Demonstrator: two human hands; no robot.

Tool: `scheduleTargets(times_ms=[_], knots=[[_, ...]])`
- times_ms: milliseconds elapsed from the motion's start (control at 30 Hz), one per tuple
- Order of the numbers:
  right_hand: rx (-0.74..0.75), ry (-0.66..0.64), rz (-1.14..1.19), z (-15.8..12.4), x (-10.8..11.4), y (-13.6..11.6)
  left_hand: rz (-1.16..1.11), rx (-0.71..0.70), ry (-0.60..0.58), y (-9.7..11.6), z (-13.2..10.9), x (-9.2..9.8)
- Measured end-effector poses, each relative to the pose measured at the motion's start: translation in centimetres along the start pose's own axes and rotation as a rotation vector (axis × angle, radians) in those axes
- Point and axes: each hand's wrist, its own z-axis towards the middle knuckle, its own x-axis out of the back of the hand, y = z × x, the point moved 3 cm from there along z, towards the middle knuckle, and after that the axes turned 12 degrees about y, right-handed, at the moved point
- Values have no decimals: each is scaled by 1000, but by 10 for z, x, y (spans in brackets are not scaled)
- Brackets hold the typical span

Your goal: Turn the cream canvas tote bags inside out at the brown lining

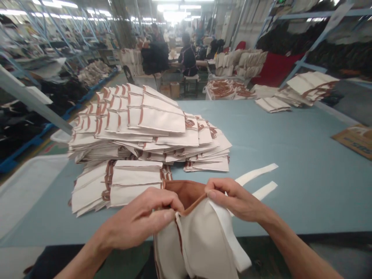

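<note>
Both hands grip a cream canvas bag (200, 236) with a brown inside and brown trim at the table's near edge. My left hand (142, 219) pinches the bag's left rim, fingers closed. My right hand (232, 197) pinches the right rim, holding the mouth apart so the brown lining (186, 192) shows. Two cream straps (257, 180) lie on the table just past my right hand. Right ahead of my left hand sits a small stack of folded cream bags (116, 186).
A large fanned pile of folded cream and brown bags (145, 128) covers the left middle of the light blue table (290, 155). More stacks (305, 91) lie far right, a cardboard piece (354, 141) at the right edge. People sit working in the background (187, 58). Shelving flanks both sides.
</note>
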Motion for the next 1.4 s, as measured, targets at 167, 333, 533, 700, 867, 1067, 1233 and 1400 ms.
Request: scheduleTargets(times_ms=[167, 333, 533, 700, 867, 1067, 1233, 1400], knots=[[-41, 35, 51, 5, -7, 25, 72, 54, -6, -5, 7, -9], [-58, 47, 71, 1, -14, 35, -32, 146, -22, -10, 7, -17], [-52, 62, 83, -3, -18, 37, -143, 230, -3, -11, 2, -23], [-37, 71, 70, -6, -20, 31, -178, 252, 53, -12, -2, -25], [-11, 62, 40, -7, -21, 23, -145, 192, 116, -11, -3, -24], [151, 102, -91, -16, -25, -3, -56, 148, 86, -6, -9, -23], [531, 210, -178, -23, -46, -37, 47, 46, 133, -4, -12, -17], [726, 328, -277, -19, -60, -42, 108, -49, 161, -2, -12, -13]])
